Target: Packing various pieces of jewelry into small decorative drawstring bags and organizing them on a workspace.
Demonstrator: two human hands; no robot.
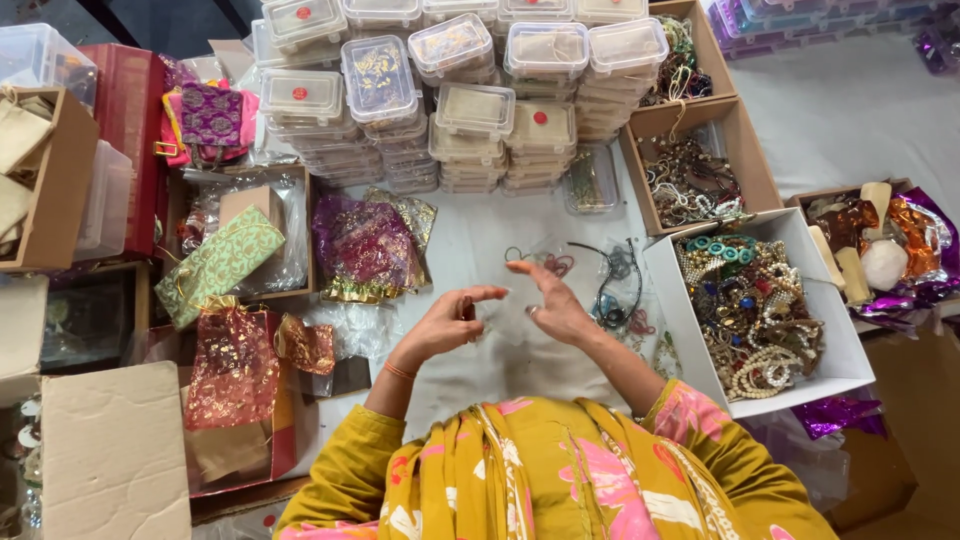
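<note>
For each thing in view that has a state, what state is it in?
left hand: fingers curled, raised above the table
right hand: open, fingers spread
stacked plastic boxes: lids shut
white box: open, full of jewellery
purple pouch: lying flat
red mesh pouch: lying flat
</note>
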